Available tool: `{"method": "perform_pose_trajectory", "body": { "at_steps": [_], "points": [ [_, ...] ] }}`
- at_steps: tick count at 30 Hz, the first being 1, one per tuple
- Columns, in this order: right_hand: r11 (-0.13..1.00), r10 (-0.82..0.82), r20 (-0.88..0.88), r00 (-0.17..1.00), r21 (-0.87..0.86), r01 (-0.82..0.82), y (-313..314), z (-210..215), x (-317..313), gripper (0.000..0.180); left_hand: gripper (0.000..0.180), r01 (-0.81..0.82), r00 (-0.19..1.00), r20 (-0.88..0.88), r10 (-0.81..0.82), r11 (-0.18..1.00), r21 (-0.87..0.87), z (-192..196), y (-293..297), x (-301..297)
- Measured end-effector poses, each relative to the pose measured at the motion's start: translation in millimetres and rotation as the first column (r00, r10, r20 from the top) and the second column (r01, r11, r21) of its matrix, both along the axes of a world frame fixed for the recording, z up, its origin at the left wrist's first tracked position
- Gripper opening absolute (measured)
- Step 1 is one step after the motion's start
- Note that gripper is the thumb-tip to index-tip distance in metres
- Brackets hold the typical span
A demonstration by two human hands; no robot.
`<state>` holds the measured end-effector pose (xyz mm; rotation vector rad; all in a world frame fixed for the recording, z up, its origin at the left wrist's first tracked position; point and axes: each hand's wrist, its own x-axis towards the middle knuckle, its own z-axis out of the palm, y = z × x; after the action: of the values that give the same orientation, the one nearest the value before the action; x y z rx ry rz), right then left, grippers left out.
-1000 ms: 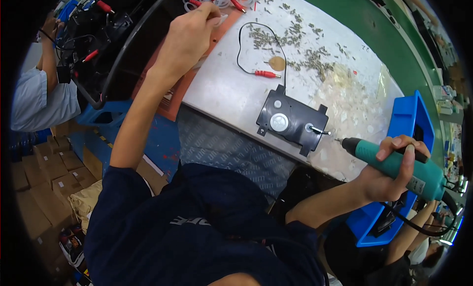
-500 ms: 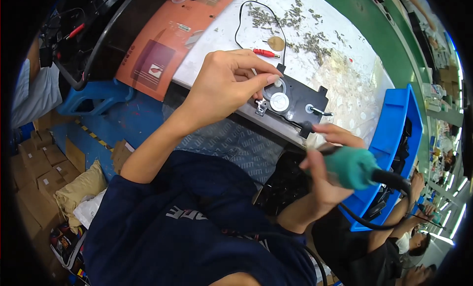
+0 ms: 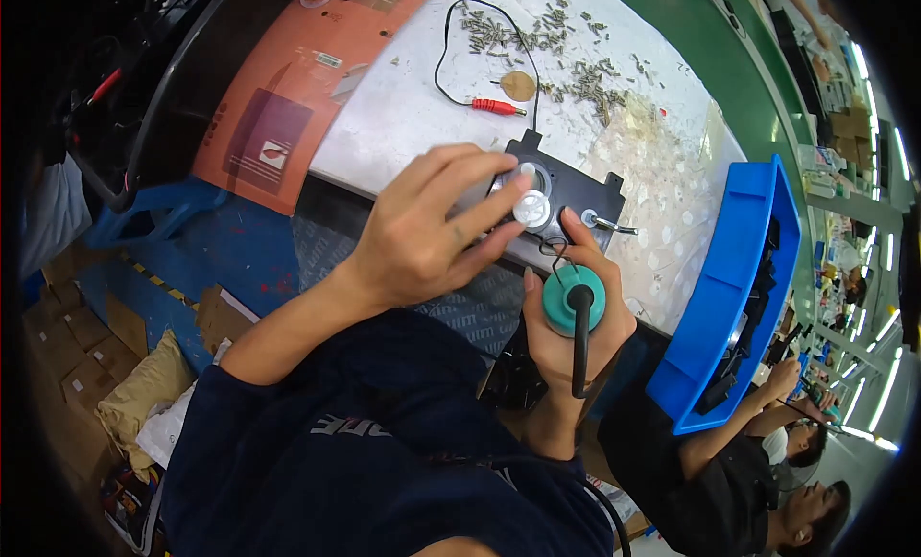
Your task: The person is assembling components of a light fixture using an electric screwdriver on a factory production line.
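Note:
A flat black device (image 3: 576, 194) with tabs lies near the table's front edge. On its left part sit a clear ring (image 3: 546, 176) and a round white wheel (image 3: 531, 210); a short metal shaft (image 3: 616, 227) sticks out at its right. My left hand (image 3: 422, 226) is over the device's left end, fingers stretched and apart around the wheel and ring. Whether the fingertips touch them I cannot tell. My right hand (image 3: 600, 322) grips a teal electric screwdriver (image 3: 556, 312), its black cord toward me. The screwdriver's tip is hidden, close to the device's front edge.
A black cable with a red plug (image 3: 499, 107) loops behind the device. Many small metal pins (image 3: 504, 31) lie scattered farther back, near a round tan piece (image 3: 518, 85). An orange sheet (image 3: 273, 125) covers the left. A blue bin (image 3: 715, 288) with black parts stands right, with co-workers beyond.
My right hand has swung the screwdriver leftward and up to the device's front edge. My left hand's pinch at the ring has loosened and its fingers have spread.

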<state>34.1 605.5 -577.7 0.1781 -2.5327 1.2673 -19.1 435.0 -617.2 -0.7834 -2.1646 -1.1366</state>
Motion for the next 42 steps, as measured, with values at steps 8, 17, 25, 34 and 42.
{"method": "perform_pose_trajectory", "body": {
  "at_steps": [8,17,25,34,42],
  "points": [
    [0.996,-0.051,0.03,0.998,-0.068,0.053,-9,-10,3,0.037,0.037,0.01,0.988,-0.152,-0.009,1.0,0.006,-26,15,20],
    [0.997,-0.05,0.023,0.999,-0.058,0.051,-1,-15,5,0.048,0.039,-0.08,0.991,-0.117,0.057,0.976,-0.202,-12,27,23],
    [0.996,-0.033,0.112,0.993,-0.082,0.042,0,-8,9,0.048,0.045,-0.187,0.982,-0.033,0.188,0.911,-0.367,6,34,27],
    [1.0,-0.017,-0.051,0.999,-0.024,0.016,-11,-7,10,0.043,0.063,-0.075,0.991,0.067,0.119,0.887,-0.456,22,12,13],
    [0.974,0.029,0.046,0.999,-0.225,-0.018,-17,14,24,0.041,0.069,0.237,0.96,0.21,-0.184,0.935,-0.263,36,-11,-17]
  ]
}}
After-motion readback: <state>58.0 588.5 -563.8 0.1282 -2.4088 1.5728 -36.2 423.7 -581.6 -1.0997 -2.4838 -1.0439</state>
